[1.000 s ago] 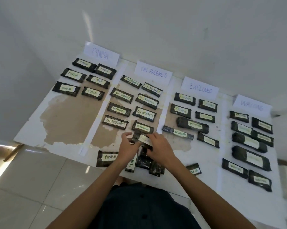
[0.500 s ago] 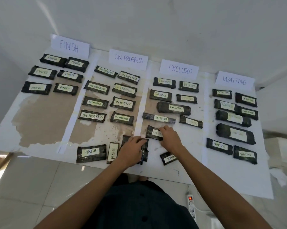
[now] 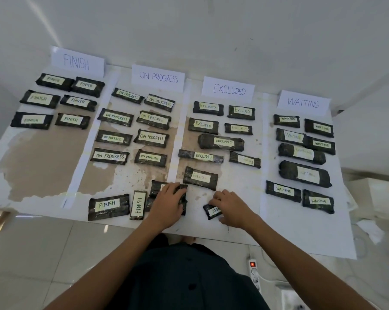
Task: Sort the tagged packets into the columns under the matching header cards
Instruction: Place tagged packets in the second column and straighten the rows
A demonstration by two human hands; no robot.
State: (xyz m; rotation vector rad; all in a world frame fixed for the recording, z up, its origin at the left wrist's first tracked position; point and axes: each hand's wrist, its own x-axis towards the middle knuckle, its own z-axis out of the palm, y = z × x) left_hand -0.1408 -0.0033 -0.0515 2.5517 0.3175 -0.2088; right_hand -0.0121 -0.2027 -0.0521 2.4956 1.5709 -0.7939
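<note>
While left fingers press flat on a packet pile, right fingers pinch a small packet.

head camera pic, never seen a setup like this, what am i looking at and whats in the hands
The camera sits on a person's head and looks down at their own bare arms. On the white table, four header cards read FINISH, ON PROGRESS, EXCLUDED and WAITING, each with dark tagged packets in a column below. Unsorted packets lie at the near edge, including two FINISH packets. The left hand rests on a small pile of them. The right hand touches a loose packet whose tag is partly hidden.
</note>
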